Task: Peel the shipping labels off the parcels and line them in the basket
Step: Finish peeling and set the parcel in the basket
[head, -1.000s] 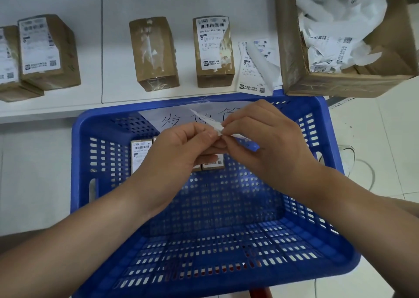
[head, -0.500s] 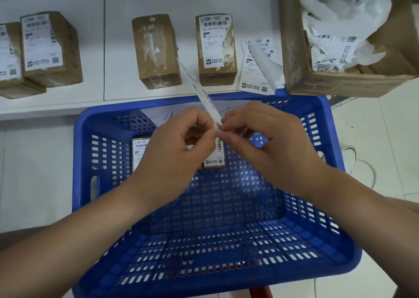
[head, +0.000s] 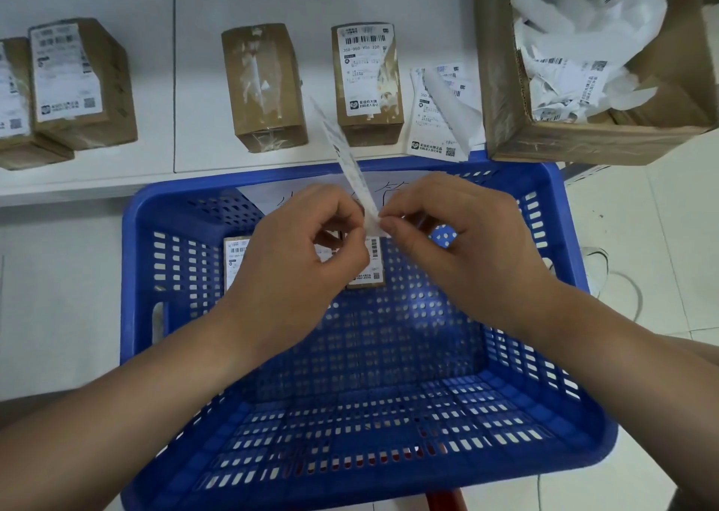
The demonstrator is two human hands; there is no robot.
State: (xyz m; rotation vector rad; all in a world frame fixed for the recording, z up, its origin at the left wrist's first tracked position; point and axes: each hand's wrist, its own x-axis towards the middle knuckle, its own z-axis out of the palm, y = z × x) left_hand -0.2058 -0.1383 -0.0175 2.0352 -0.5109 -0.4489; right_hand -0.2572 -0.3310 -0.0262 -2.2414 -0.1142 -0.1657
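Basically both hands worked over the blue basket [head: 576, 386], which I use as landmark. Nearest part of the basket floor held nothing but perforations. Above the basket's far half, the left hand [head: 295, 261] and right hand [head: 459, 238] met; each grip was a closed fingertip pinch on the lower end of one peeled label strip [head: 352, 164]. Remaining fingers were curled; no other thing seen in either hand. The strip stood up, leaning away-left, its top reaching past the basket's far rim. Under the hands, on the basket floor against the far wall, sat labelled parcels [head: 367, 261], partly hidden, count unclear.

Judgement: the step looked like splitting or freeing the strip at its pinched end. To do it well: keep pinches right beside each other, pull apart slowly and evenly so paper does not tear, keep the sticky face off the fingers and off the basket wall, keep the strip from folding on itself.

Beyond the basket's far rim, on the white surface: a bare parcel [head: 264, 86] with label gone, to its right a labelled parcel [head: 365, 82], then loose labels [head: 439, 117] lying flat. Beyond the far-left corner, two more labelled parcels [head: 78, 82]. Beyond the far-right corner, a cardboard box [head: 502, 82] full of crumpled label waste [head: 576, 43]. So several parcels were not yet peeled.
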